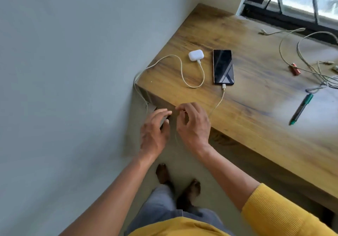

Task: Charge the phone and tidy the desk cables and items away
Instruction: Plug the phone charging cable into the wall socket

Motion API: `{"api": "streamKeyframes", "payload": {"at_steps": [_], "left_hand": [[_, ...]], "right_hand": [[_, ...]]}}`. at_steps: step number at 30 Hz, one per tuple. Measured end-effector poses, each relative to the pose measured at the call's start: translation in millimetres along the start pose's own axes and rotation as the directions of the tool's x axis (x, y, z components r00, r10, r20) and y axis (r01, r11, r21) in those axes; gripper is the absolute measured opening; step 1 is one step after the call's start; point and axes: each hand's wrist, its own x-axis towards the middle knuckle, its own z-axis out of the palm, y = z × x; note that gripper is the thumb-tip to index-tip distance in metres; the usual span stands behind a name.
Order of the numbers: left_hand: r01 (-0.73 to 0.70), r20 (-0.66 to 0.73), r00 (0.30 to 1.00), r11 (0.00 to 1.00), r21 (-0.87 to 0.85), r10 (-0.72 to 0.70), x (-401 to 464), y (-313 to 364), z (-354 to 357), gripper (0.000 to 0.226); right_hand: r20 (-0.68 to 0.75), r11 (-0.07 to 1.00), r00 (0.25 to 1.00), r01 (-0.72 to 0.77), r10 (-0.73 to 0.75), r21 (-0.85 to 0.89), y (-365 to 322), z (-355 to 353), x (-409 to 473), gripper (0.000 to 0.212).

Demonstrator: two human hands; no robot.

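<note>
The right hand (pixel 193 124) hangs just off the near corner of the tabletop (pixel 256 97), its fingers (pixel 180 108) curled and the thumb and forefinger seemingly pinching the pale charging cable (pixel 218 102) that runs up to the phone; the pinch itself is too small to be sure of. The left hand (pixel 154 129) reaches beside it toward a grey block (pixel 152 107), probably an adapter or socket, tucked under the tabletop edge against the wall (pixel 64 71); its fingers are spread and lightly bent, and whether they grip the block cannot be told. The phone (pixel 223 67) lies flat, screen dark, with the cable's plug in its near end, so the phone end looks done while the power end appears to be the step in hand. Just beside the phone, a white earbud case (pixel 195 54) has its own cable (pixel 192 75) looping over the tabletop's left edge. Tidying has yet to start, by the look of it: loose cables (pixel 300 53) sprawl near the window (pixel 292 1), with a red battery (pixel 295 69) and a green marker (pixel 301 107) well apart from the phone. The cable tangle runs off the right edge, and what lies beneath the tabletop is hidden.
</note>
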Motion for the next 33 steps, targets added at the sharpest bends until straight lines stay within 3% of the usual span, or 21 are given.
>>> {"api": "streamKeyframes", "payload": {"at_steps": [9, 18, 24, 30, 33], "left_hand": [[0.079, 0.090, 0.993, 0.996, 0.032, -0.082, -26, -48, 6, 0.029], [0.085, 0.136, 0.986, 0.994, 0.072, -0.094, -38, -147, 52, 0.037], [0.063, 0.073, 0.995, 0.990, 0.128, -0.073, -27, -201, 86, 0.049], [0.037, -0.011, 0.999, 0.994, 0.099, -0.036, -10, -246, 126, 0.045], [-0.018, -0.089, 0.996, 0.994, 0.109, 0.028, 3, -264, 146, 0.049]], "right_hand": [[0.036, 0.999, 0.999, -0.029, 0.028, 0.030, -1, 51, -41, 0.018], [0.066, 0.996, 0.994, -0.089, 0.087, 0.030, 25, 134, -62, 0.021], [0.048, 0.992, 0.997, -0.064, 0.059, 0.107, 57, 200, -60, 0.025], [0.134, 0.984, 0.988, -0.100, 0.080, 0.146, 113, 268, -58, 0.028], [0.068, 0.985, 0.997, -0.047, 0.036, 0.165, 137, 302, -54, 0.030]]}}
